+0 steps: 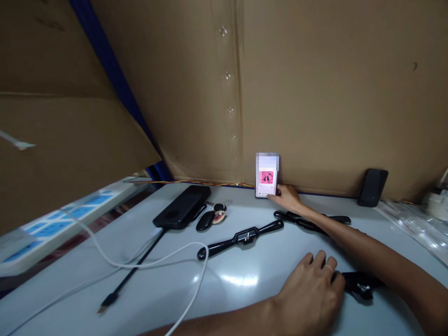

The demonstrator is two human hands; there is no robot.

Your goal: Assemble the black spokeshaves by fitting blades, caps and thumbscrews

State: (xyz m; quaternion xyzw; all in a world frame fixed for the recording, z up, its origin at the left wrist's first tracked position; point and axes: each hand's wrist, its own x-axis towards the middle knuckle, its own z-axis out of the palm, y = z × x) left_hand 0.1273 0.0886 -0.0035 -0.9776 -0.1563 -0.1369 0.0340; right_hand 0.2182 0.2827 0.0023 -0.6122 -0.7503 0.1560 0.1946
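Note:
My right hand reaches to the back of the table and grips the lower right corner of a phone that stands upright against the cardboard wall, its screen lit with a pink picture. My left hand lies on the grey table near the front, fingers flat and slightly apart, holding nothing. Its fingertips touch a small black strap-like object. A black watch with its straps spread out lies between the two hands. A second black watch lies partly under my right forearm.
A black power bank with a black cable, a white cable, a black key fob and a small trinket lie at the left. A power strip sits far left. A black device leans on the wall; plastic bags lie right.

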